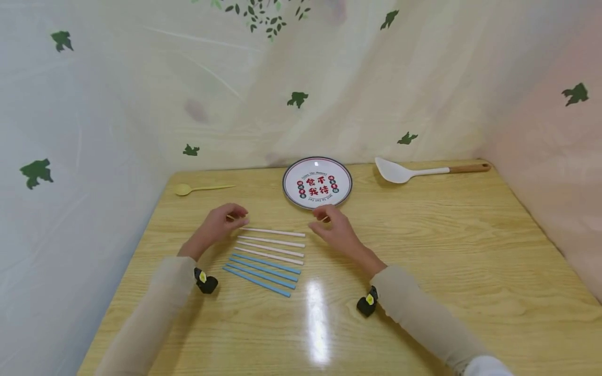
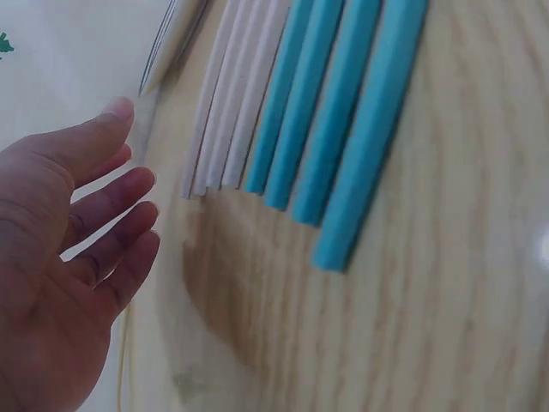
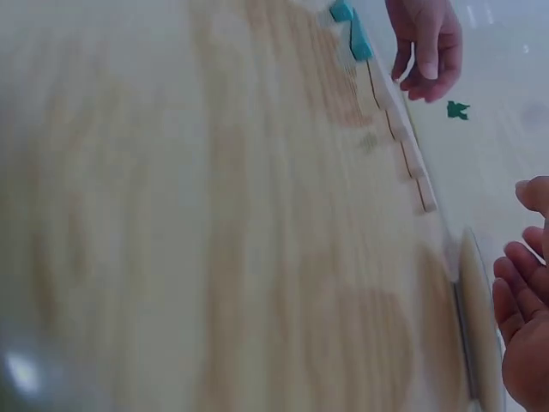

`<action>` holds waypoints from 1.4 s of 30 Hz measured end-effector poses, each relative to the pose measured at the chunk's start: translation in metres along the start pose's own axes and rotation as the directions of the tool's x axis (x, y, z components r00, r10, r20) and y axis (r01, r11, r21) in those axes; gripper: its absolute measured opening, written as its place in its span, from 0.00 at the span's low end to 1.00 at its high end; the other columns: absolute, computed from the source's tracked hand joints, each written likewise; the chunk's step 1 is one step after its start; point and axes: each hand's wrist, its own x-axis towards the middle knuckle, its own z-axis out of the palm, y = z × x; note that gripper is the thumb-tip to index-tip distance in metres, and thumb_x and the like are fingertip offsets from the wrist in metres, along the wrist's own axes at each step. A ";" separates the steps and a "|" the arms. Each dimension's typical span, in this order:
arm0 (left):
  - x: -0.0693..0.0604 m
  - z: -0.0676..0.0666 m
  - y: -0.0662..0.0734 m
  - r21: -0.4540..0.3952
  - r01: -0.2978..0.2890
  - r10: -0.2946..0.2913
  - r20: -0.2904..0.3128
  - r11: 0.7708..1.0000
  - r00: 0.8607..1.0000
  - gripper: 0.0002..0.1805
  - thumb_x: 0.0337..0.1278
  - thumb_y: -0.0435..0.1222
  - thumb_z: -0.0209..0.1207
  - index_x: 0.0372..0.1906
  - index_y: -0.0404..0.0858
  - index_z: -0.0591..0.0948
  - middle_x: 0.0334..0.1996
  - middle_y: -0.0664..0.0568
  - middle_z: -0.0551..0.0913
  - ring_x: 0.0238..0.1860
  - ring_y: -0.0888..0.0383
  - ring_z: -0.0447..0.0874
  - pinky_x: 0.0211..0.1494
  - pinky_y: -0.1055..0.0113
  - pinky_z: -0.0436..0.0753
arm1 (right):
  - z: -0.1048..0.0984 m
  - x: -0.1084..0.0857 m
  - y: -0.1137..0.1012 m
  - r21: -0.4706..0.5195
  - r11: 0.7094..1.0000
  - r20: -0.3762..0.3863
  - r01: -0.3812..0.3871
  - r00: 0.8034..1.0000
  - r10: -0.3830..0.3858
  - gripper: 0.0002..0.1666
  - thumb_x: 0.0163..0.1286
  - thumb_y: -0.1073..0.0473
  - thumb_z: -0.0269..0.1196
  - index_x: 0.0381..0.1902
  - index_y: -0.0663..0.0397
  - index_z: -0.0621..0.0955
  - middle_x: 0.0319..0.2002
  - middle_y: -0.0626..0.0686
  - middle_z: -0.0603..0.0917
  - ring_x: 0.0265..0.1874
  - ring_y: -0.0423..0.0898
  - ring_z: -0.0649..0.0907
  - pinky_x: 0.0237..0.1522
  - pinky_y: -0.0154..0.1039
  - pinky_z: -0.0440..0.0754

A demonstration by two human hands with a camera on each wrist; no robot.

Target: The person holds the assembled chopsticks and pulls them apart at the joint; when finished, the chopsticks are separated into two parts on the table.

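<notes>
Several pale pinkish-white chopsticks (image 1: 273, 231) and several blue chopsticks (image 1: 256, 282) lie side by side in a fanned row on the wooden table. My left hand (image 1: 221, 223) hovers by the left end of the topmost pale chopstick. In the left wrist view that hand (image 2: 77, 206) has loosely bent fingers and holds nothing. Beyond the chopsticks' right ends is my right hand (image 1: 336, 230), just in front of a white plate (image 1: 338, 175) with red lettering. Its fingers (image 3: 512, 296) are relaxed in the right wrist view, with nothing in them.
A yellow spoon (image 1: 184, 189) lies at the table's back left. At the back right lies a white spatula (image 1: 397, 171) with a wooden handle. Pale leaf-patterned curtains (image 1: 235, 104) enclose the back and sides of the table (image 1: 447, 250).
</notes>
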 end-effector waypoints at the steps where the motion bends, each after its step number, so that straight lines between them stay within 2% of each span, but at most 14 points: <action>1: -0.001 0.001 -0.001 -0.003 0.003 -0.003 0.009 1.000 1.000 0.16 0.61 0.38 0.61 0.49 0.32 0.79 0.45 0.42 0.82 0.46 0.48 0.79 0.53 0.52 0.78 | 0.003 0.000 0.000 0.005 1.000 0.010 -0.012 1.000 0.012 0.19 0.66 0.57 0.64 0.51 0.59 0.75 0.46 0.57 0.80 0.45 0.48 0.78 0.51 0.45 0.77; 5: -0.005 0.006 -0.004 0.003 0.017 -0.017 0.041 1.000 0.999 0.15 0.61 0.38 0.61 0.49 0.34 0.79 0.43 0.44 0.82 0.44 0.52 0.79 0.52 0.55 0.78 | 0.014 0.000 0.000 0.017 0.999 0.042 -0.050 0.998 0.050 0.17 0.66 0.57 0.64 0.50 0.58 0.77 0.45 0.54 0.81 0.45 0.47 0.79 0.50 0.43 0.78; 11: -0.007 0.010 -0.003 0.009 0.033 -0.033 0.034 0.999 0.999 0.12 0.60 0.38 0.63 0.45 0.37 0.81 0.41 0.47 0.82 0.42 0.54 0.79 0.49 0.58 0.77 | 0.023 -0.001 0.001 0.000 0.997 0.075 -0.078 0.994 0.078 0.16 0.64 0.56 0.66 0.47 0.56 0.78 0.42 0.53 0.81 0.42 0.45 0.79 0.47 0.40 0.78; 21: -0.005 0.013 -0.002 0.086 -0.029 0.025 0.046 0.996 0.999 0.04 0.59 0.35 0.63 0.36 0.38 0.82 0.34 0.49 0.78 0.36 0.57 0.74 0.41 0.65 0.75 | 0.027 0.000 -0.003 -0.120 0.993 0.116 -0.020 0.993 0.034 0.09 0.63 0.58 0.67 0.38 0.55 0.81 0.40 0.51 0.79 0.40 0.44 0.77 0.45 0.39 0.77; 26: -0.004 0.015 -0.005 0.093 -0.041 0.037 0.042 0.995 0.998 0.03 0.59 0.34 0.62 0.34 0.38 0.81 0.32 0.51 0.77 0.34 0.59 0.73 0.39 0.67 0.74 | 0.028 0.001 -0.007 -0.168 0.985 0.157 -0.033 0.986 0.060 0.04 0.64 0.60 0.65 0.35 0.54 0.81 0.39 0.51 0.76 0.41 0.44 0.75 0.46 0.39 0.76; 29: -0.004 0.016 -0.004 0.082 -0.045 0.042 0.042 0.996 0.998 0.03 0.59 0.34 0.62 0.34 0.39 0.81 0.33 0.50 0.79 0.35 0.58 0.75 0.41 0.65 0.75 | 0.028 0.000 -0.009 -0.159 0.987 0.146 -0.036 0.988 0.060 0.03 0.65 0.61 0.64 0.35 0.54 0.81 0.39 0.51 0.76 0.41 0.44 0.75 0.46 0.40 0.76; 34: -0.002 0.012 0.007 0.064 -0.043 0.040 0.044 0.997 0.998 0.04 0.61 0.34 0.60 0.38 0.38 0.81 0.35 0.50 0.81 0.37 0.57 0.78 0.43 0.61 0.78 | 0.023 -0.001 -0.012 -0.156 0.986 0.099 -0.062 0.992 0.078 0.04 0.67 0.60 0.63 0.38 0.53 0.81 0.39 0.50 0.81 0.41 0.44 0.78 0.48 0.41 0.78; 39: 0.002 0.008 0.026 0.104 -0.137 0.129 0.085 0.985 0.988 0.09 0.63 0.34 0.59 0.45 0.36 0.82 0.33 0.50 0.79 0.34 0.58 0.75 0.39 0.62 0.76 | 0.015 0.001 -0.018 -0.157 0.987 0.091 -0.036 0.995 0.051 0.06 0.68 0.60 0.61 0.40 0.55 0.80 0.37 0.50 0.82 0.39 0.44 0.80 0.45 0.41 0.79; 42: 0.005 0.010 0.042 0.113 -0.186 0.171 0.130 0.976 0.977 0.08 0.63 0.35 0.59 0.43 0.37 0.83 0.31 0.52 0.78 0.32 0.59 0.72 0.37 0.64 0.74 | 0.011 0.003 -0.022 -0.164 0.986 0.098 -0.005 0.995 0.021 0.07 0.68 0.60 0.62 0.41 0.56 0.80 0.38 0.51 0.82 0.39 0.45 0.80 0.45 0.41 0.79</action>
